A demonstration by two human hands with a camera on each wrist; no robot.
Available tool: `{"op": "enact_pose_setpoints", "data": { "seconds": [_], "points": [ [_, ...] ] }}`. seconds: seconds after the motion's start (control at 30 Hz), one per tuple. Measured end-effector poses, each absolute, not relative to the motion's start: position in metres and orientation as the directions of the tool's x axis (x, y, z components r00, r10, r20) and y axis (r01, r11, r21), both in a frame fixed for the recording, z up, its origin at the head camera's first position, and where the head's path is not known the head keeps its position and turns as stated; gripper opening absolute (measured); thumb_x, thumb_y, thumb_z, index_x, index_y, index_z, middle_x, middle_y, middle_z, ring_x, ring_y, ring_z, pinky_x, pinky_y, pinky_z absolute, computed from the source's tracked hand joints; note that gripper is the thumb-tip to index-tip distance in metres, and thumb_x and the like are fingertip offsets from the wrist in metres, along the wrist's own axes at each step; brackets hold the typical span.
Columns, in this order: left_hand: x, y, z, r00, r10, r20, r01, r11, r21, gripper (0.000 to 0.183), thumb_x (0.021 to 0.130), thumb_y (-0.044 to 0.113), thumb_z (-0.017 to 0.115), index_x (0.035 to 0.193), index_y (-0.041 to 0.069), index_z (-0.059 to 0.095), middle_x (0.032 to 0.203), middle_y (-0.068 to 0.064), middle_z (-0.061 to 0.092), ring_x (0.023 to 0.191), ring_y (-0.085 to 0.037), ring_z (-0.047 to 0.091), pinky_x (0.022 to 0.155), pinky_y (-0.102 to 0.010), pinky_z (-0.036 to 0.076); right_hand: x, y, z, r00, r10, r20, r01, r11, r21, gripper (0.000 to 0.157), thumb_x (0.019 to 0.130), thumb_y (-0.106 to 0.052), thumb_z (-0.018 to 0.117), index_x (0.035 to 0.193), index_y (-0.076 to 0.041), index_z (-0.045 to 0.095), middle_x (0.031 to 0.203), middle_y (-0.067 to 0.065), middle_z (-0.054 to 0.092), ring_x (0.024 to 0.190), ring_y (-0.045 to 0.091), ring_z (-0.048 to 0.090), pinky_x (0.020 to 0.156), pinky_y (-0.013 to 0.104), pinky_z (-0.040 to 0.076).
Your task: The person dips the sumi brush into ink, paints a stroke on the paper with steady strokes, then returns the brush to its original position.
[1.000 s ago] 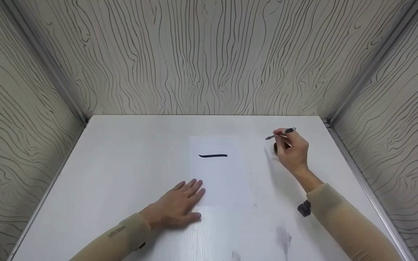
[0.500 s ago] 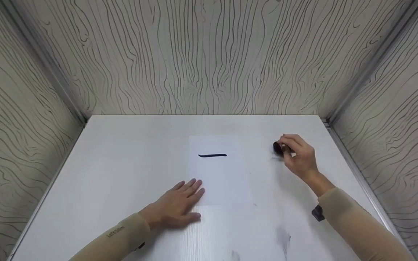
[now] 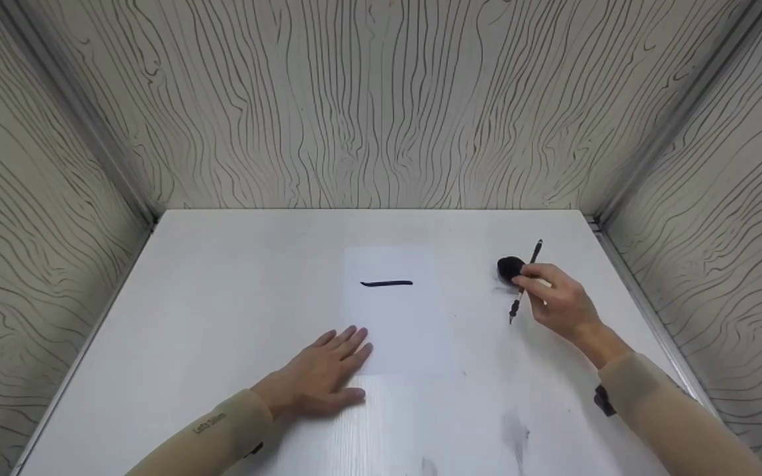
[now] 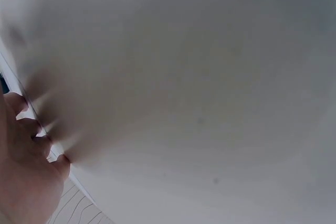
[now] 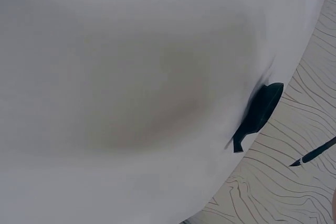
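In the head view, my right hand (image 3: 561, 303) pinches a writing brush (image 3: 536, 252) between thumb and fingers. The brush slants just beside a small black dish (image 3: 508, 268), perhaps an ink dish; whether they touch I cannot tell. The right wrist view shows the brush's dark pointed tip (image 5: 295, 163) and the dish (image 5: 263, 106) with its short projecting end. My left hand (image 3: 323, 374) lies flat with fingers spread, its fingertips on the left edge of a white sheet of paper (image 3: 402, 330). One black horizontal stroke (image 3: 386, 283) marks the upper part of the sheet.
The white table (image 3: 235, 277) carries grey smudges (image 3: 517, 436) near its front right. Wood-grain patterned panels (image 3: 368, 106) enclose it at the back and both sides, with metal strips (image 3: 652, 330) along the side edges.
My right hand has moved right and toward me, and the brush has turned from nearly level to steeply slanted beside the black dish. The left hand and paper stay in place.
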State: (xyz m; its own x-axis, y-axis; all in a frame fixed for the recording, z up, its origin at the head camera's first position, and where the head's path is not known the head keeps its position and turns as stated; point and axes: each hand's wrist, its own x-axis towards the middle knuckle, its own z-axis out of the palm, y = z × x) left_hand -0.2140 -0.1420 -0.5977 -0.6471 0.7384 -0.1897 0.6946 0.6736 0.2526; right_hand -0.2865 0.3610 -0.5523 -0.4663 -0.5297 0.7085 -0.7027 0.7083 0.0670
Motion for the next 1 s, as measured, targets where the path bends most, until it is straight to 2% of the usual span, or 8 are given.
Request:
{"op": "enact_pose_setpoints", "data": {
  "seconds": [0.13,0.27,0.4,0.67,1.0],
  "points": [
    [-0.214,-0.142,-0.598,-0.650,0.736,-0.191,0.686,0.676,0.269,0.090,0.111,0.074,0.033,0.182,0.019,0.021,0.192,-0.003,0.012,0.180,-0.028,0.013,0.145,-0.057,0.019,-0.286,0.371,-0.560,-0.430,-0.611,0.665,-0.710,0.683,0.168,0.037,0.079,0.016,0.076,0.108,-0.005,0.084,0.113,0.021,0.077,0.104,0.036,0.079,0.088,0.044,0.067],
    [-0.214,-0.142,-0.598,-0.652,0.733,-0.196,0.680,0.679,0.278,0.091,0.111,0.075,0.033,0.182,0.020,0.021,0.192,-0.003,0.012,0.180,-0.028,0.012,0.145,-0.057,0.018,-0.286,0.378,-0.568,-0.359,-0.697,0.620,-0.734,0.622,0.274,0.028,0.092,0.010,0.065,0.106,-0.004,0.084,0.111,0.022,0.077,0.101,0.037,0.080,0.086,0.044,0.069],
    [-0.214,-0.142,-0.597,-0.650,0.732,-0.203,0.680,0.680,0.276,0.091,0.111,0.076,0.032,0.182,0.020,0.020,0.192,-0.003,0.011,0.180,-0.028,0.012,0.145,-0.057,0.019,-0.287,0.384,-0.574,-0.308,-0.754,0.580,-0.754,0.566,0.334,0.031,0.099,0.004,0.053,0.104,-0.004,0.082,0.110,0.021,0.078,0.097,0.036,0.080,0.084,0.043,0.069],
    [-0.214,-0.142,-0.597,-0.650,0.733,-0.200,0.681,0.679,0.274,0.090,0.111,0.075,0.033,0.182,0.020,0.019,0.192,-0.003,0.010,0.180,-0.028,0.011,0.145,-0.057,0.018,-0.289,0.395,-0.584,-0.291,-0.796,0.531,-0.763,0.528,0.373,0.027,0.090,0.002,0.059,0.105,-0.003,0.080,0.114,0.021,0.077,0.100,0.037,0.079,0.083,0.042,0.069],
    [-0.214,-0.143,-0.599,-0.649,0.740,-0.179,0.693,0.671,0.264,0.089,0.112,0.074,0.031,0.182,0.020,0.021,0.192,-0.002,0.013,0.180,-0.027,0.014,0.145,-0.057,0.019,-0.292,0.408,-0.600,-0.302,-0.796,0.525,-0.780,0.523,0.343,0.024,0.083,0.003,0.063,0.099,-0.001,0.080,0.110,0.019,0.075,0.098,0.035,0.078,0.084,0.042,0.069]
  ]
}}
